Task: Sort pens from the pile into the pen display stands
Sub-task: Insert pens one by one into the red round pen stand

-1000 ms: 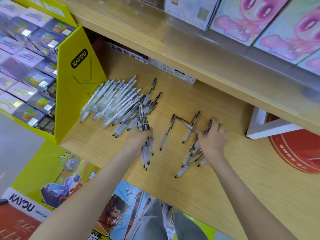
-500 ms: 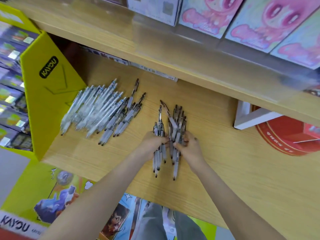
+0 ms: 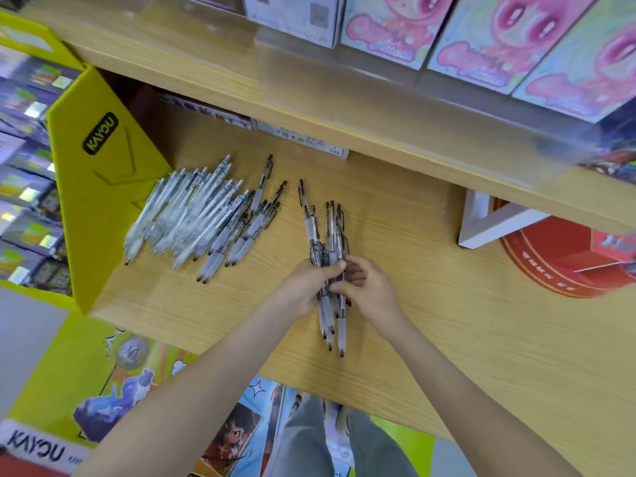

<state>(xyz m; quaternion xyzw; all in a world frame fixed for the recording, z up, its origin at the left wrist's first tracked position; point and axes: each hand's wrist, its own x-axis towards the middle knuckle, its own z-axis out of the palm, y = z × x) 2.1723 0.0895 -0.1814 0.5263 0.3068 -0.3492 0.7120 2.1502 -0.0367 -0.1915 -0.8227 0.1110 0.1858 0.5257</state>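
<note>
At the far left stands the yellow stand [image 3: 103,187], its side panel marked KAYOU, just left of the pile [image 3: 192,218]. The pile lies flat on the shelf [image 3: 464,332], pens packed side by side and slanted, tips toward you and to the left, clip ends away. A few darker-tipped pens sit along the pile's right edge.

Right of the pile, with a bare strip of wood between, your two hands meet on one bundle [image 3: 328,235] of pens. Your left hand [image 3: 303,287] wraps it from the pile side, fingers curled across the barrels. Your right hand [image 3: 373,290] closes on it from the other side, thumb and fingers pinching the same stretch – the hands are together, touching at the bundle's middle. The bundle runs nearly straight away from you, tips toward you and clip ends fanned out beyond your fingers, one pen splaying back toward the pile. Whether its tips rest on the wood you cannot tell.

Well right of the pile, past your hands, a white frame [image 3: 481,218] sits at the back of the shelf, with a red display [image 3: 557,263] just beyond it.
</note>
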